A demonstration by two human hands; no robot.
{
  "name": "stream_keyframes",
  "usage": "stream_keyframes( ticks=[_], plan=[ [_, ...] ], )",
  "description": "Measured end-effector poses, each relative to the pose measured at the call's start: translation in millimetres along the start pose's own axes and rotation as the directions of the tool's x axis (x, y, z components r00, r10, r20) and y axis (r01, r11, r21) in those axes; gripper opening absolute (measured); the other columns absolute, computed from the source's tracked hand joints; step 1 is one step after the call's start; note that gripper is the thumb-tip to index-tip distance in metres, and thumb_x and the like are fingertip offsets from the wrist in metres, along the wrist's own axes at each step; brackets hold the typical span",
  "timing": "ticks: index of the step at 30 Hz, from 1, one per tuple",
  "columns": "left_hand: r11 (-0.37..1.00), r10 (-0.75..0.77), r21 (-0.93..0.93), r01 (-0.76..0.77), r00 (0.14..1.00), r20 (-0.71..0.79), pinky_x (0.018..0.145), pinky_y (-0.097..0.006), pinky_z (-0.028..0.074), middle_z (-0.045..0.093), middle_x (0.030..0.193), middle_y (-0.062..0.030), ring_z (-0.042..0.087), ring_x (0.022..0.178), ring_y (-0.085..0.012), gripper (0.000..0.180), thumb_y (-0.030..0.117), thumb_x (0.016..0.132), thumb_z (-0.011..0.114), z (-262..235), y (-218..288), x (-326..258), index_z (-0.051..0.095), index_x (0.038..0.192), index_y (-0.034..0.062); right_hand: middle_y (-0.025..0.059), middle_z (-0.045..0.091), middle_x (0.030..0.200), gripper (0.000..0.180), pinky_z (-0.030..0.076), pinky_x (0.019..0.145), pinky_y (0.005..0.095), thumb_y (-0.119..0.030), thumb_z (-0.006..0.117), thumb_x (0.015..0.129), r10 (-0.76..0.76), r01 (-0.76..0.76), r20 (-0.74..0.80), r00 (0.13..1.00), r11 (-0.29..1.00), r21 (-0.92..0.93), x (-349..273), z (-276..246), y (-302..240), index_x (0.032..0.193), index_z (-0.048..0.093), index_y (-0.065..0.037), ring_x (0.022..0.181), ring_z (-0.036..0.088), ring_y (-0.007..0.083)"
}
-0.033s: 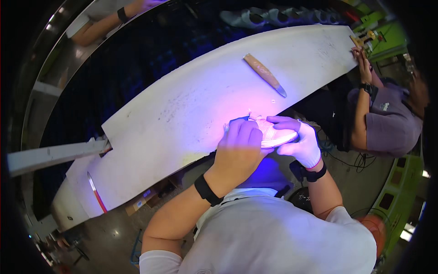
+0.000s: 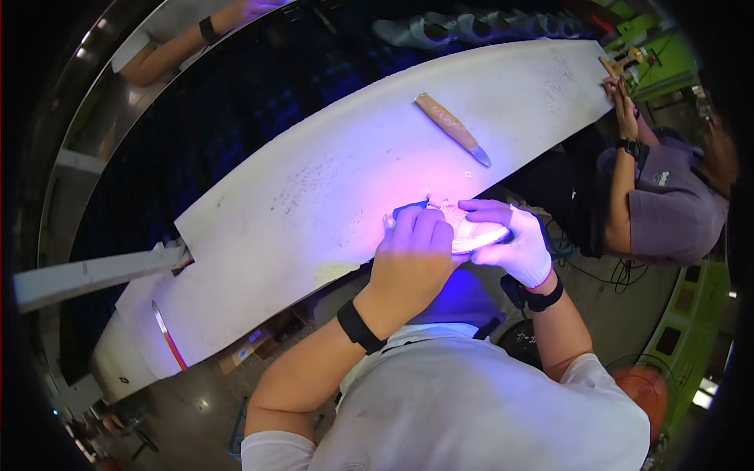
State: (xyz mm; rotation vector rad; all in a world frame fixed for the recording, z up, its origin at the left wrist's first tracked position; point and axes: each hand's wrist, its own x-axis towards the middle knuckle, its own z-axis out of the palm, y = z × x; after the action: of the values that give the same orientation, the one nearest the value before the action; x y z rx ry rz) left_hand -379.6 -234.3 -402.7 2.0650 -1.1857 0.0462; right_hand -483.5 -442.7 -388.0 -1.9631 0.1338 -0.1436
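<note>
Under violet light at the table's near edge, I hold a pale shoe (image 2: 476, 233) with its sole edge turned toward me. My left hand (image 2: 412, 255) is bare, with its fingers curled and closed against the shoe's left end. Behind those fingers shows a dark blue piece (image 2: 410, 210); what it belongs to is hidden. My right hand (image 2: 520, 245), in a white glove, grips the shoe's other end between thumb and fingers. Beyond the shoe, a knife (image 2: 452, 128) with a tan handle and short blade lies on the white table (image 2: 259, 228).
A slim red-handled tool (image 2: 169, 337) lies at the table's left end, near a pale metal bar (image 2: 94, 275). Several grey shoes (image 2: 471, 30) stand in a row on the dark belt (image 2: 259, 86) beyond. At right sits a co-worker (image 2: 675, 196), hands by the table's far right end.
</note>
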Motion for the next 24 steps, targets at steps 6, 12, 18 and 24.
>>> stream_keyframes(
  ticks=[6,12,18,24],
  plan=[
    [0.994,-0.014,-0.113,0.014,1.0,0.006,0.082,-0.043,0.06,0.071,0.113,-0.0128,0.068,0.106,-0.0323,0.047,0.029,0.078,0.093,-0.5,-9.4,5.4,0.067,0.109,0.0056,0.0147,0.08,0.113,0.047,0.059,0.091,0.0333,-0.024,0.091,0.081,0.072,-0.077,-0.044,0.996,0.99,-0.118,-1.7,-8.3,12.8,0.118,0.078,0.001,0.098,0.077,0.0215],
    [0.938,-0.14,-0.314,0.146,0.989,0.043,0.102,-0.041,0.056,0.073,0.127,-0.0141,0.07,0.117,-0.0307,0.074,0.018,0.07,0.097,-72.6,-52.2,-8.4,0.067,0.137,0.0031,0.0055,0.077,0.102,0.042,0.058,0.086,0.0303,-0.034,0.073,0.103,0.305,-0.191,-0.149,0.941,0.837,0.513,29.1,27.4,34.2,0.117,0.075,0.006,0.095,0.071,0.0128],
    [0.982,-0.09,-0.165,0.092,0.996,0.018,0.101,-0.044,0.055,0.072,0.129,-0.0166,0.07,0.114,-0.0358,0.081,0.024,0.066,0.099,-137.3,-39.6,11.0,0.067,0.138,0.0042,0.0126,0.068,0.123,0.062,0.053,0.099,0.0379,-0.057,0.07,0.099,-0.231,0.236,-0.064,0.971,0.871,0.431,89.5,86.5,-20.1,0.128,0.068,-0.002,0.114,0.065,0.0194],
    [0.921,-0.358,-0.104,0.375,0.922,0.15,0.09,-0.037,0.059,0.078,0.107,-0.014,0.076,0.098,-0.0291,0.075,0.024,0.066,0.102,-129.7,-35.2,18.1,0.067,0.128,0.0001,0.0117,0.065,0.113,0.038,0.052,0.1,0.0375,-0.03,0.08,0.089,-0.299,0.292,-0.024,0.954,0.91,0.295,118.3,100.1,-57.2,0.117,0.07,-0.005,0.108,0.067,0.0245]
  ],
)
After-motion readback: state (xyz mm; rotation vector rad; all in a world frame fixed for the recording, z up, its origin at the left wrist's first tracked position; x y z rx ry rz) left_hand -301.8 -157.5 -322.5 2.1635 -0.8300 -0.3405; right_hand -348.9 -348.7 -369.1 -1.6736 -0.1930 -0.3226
